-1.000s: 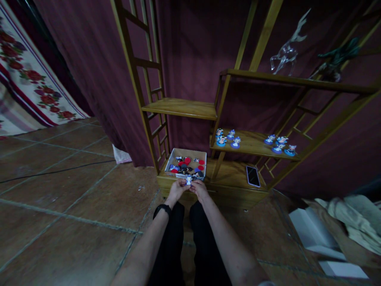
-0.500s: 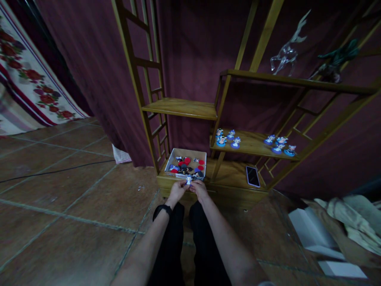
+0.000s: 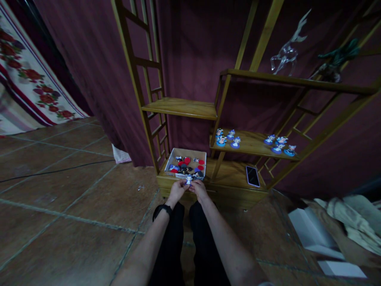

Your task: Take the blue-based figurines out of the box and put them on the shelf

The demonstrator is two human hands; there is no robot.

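Note:
Both my hands meet just in front of the lowest shelf, pinching a small blue and white figurine (image 3: pixel 188 180) between them. My left hand (image 3: pixel 177 189), with a black watch on its wrist, grips it from the left. My right hand (image 3: pixel 199 189) grips it from the right. Right behind them sits an open cardboard box (image 3: pixel 171 158) holding several red and blue discs and small dark figures. Two groups of similar blue-based figurines (image 3: pixel 227 137) (image 3: pixel 280 143) stand on the middle shelf.
A wooden shelf unit (image 3: pixel 182 107) stands against a dark red curtain. A black phone (image 3: pixel 253 175) lies on the bottom board. A glass deer (image 3: pixel 286 49) and a dark ornament (image 3: pixel 335 59) stand on top. White boxes (image 3: pixel 309 232) and cloth (image 3: pixel 351 222) lie right.
My hands have stayed together on the figurine, shifting very slightly; nothing else has moved.

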